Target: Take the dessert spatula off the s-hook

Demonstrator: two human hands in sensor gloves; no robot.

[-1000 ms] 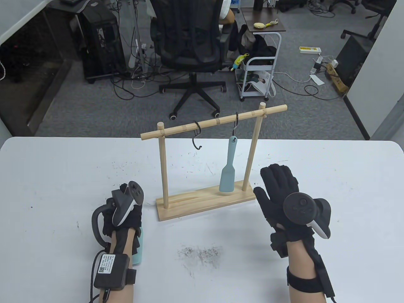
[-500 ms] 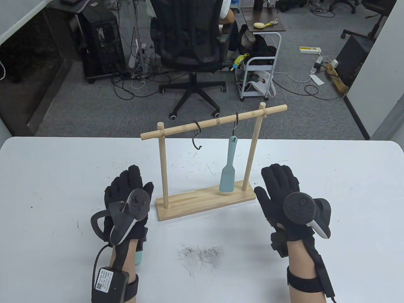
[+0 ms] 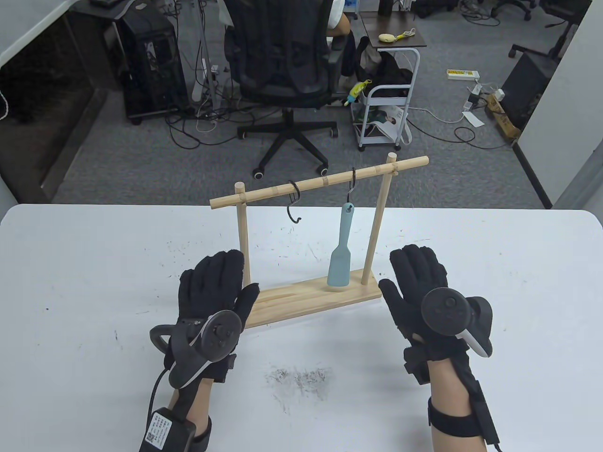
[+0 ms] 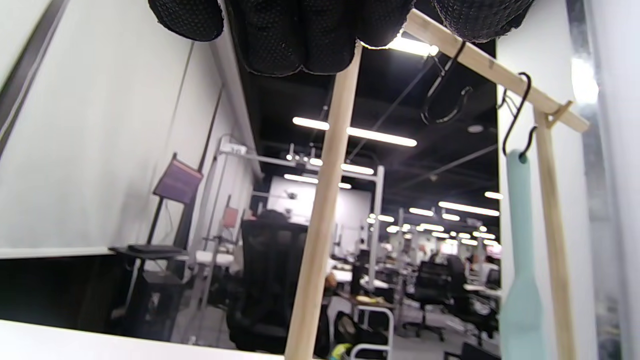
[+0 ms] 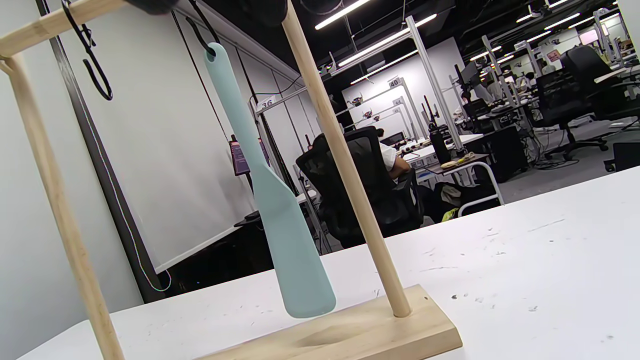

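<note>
Probably to steady the wooden rack [image 3: 311,296], the left hand [image 3: 214,287] rests spread at its base; the right hand [image 3: 417,282], spread, holds nothing, near the hanging dessert spatula [image 3: 340,254].

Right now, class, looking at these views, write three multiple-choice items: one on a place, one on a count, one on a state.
1. Where does the pale blue silicone dessert spatula hang?
A. from the black S-hook nearer the right post
B. from the left S-hook
C. flat on the table

2. How many black metal S-hooks are on the wooden rail?
A. one
B. two
C. four

3. What is the right hand doing?
A. gripping the spatula
B. pinching a hook
C. open, holding nothing

Key:
1 A, its handle hole sits on the right S-hook.
2 B, an empty S-hook hangs left of it.
3 C, its fingers lie spread beside the wooden rack base.
</note>
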